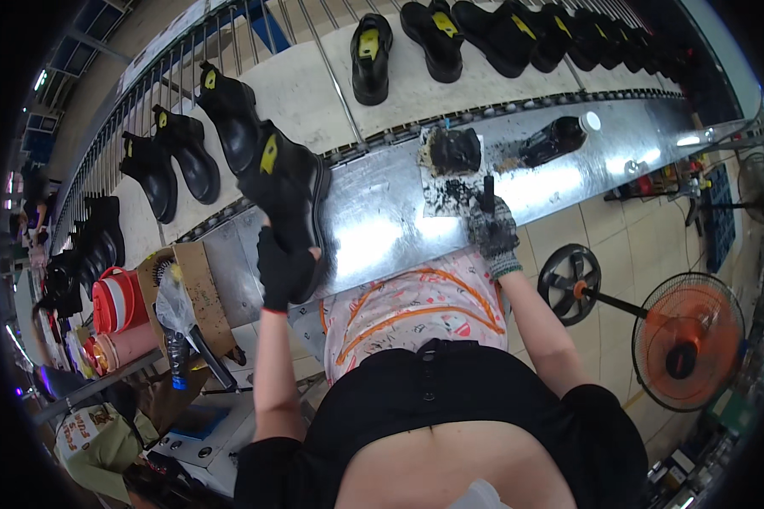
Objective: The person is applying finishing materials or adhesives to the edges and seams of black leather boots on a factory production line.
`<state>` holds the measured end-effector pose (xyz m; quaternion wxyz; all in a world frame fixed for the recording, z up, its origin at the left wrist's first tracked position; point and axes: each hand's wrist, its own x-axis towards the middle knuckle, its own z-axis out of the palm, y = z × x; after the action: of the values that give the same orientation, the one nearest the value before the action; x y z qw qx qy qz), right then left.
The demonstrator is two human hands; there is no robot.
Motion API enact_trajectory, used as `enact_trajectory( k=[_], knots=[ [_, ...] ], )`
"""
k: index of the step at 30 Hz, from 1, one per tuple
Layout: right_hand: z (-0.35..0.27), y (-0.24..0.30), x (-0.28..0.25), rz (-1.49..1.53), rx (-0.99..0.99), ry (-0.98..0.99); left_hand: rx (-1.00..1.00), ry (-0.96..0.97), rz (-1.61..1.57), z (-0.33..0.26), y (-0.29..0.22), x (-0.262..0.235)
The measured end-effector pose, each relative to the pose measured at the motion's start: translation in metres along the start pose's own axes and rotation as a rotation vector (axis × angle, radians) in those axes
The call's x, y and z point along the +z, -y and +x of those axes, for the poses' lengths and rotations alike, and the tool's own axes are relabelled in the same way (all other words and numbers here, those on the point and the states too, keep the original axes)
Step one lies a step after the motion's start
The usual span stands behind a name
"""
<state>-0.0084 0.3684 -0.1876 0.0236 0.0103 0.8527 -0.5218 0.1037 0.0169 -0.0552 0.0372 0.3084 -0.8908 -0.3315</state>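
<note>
Gripping a black boot point(287, 188) by its heel end, the left hand point(282, 273) — in a black glove — holds it up over the near edge of the steel bench point(373, 225), sole turned to the right, a yellow insole showing at its opening. The right hand point(492, 233), in a stained knit glove, is closed round a short black brush handle point(487, 193) that stands up from the fist, just below a dirty sheet point(450, 182) spread on the bench.

On that sheet sits a dark pot point(454, 150), smeared black all round. A dark bottle point(556, 140) with a white cap lies on its side to the right of it, near but apart.

Beyond the bench a conveyor point(306, 85) carries more black boots point(371, 58) with yellow insoles — some on pale trays, some on the bare rods further left.

At the left of the bench stands an open cardboard box point(191, 293) with a clear bag in it, and past it a red and white jug point(115, 299). Two floor fans stand on the tiles at the right: a small black one point(570, 284) and a larger orange one point(688, 339). A patterned apron point(407, 310) covers the person's front, pressed against the bench edge.
</note>
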Motion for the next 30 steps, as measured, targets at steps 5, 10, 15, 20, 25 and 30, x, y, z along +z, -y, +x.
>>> enact_trajectory(
  k=[5, 10, 15, 20, 25, 30],
  knots=[
    [-0.003, 0.031, -0.003, 0.378, 0.090, 0.033, 0.100, -0.089, 0.094, -0.046, 0.013, 0.036],
    [-0.002, 0.035, 0.004, 0.110, -0.364, -0.188, -0.039, 0.095, -0.984, -0.006, 0.039, 0.021],
    [-0.041, 0.072, -0.008, 0.413, 0.166, 0.224, 0.099, 0.146, -1.265, 0.069, 0.015, 0.007],
    [-0.045, 0.073, -0.008, 0.756, 0.357, 0.124, 0.153, 0.743, -1.187, 0.134, 0.013, 0.028],
    [-0.030, 0.095, -0.013, 0.586, -0.003, -0.005, 0.310, 0.597, -1.107, 0.141, -0.007, 0.033],
    [-0.044, 0.138, -0.024, 0.772, 0.153, 0.147, 0.686, 0.630, -1.507, 0.099, -0.039, -0.004]
  ],
)
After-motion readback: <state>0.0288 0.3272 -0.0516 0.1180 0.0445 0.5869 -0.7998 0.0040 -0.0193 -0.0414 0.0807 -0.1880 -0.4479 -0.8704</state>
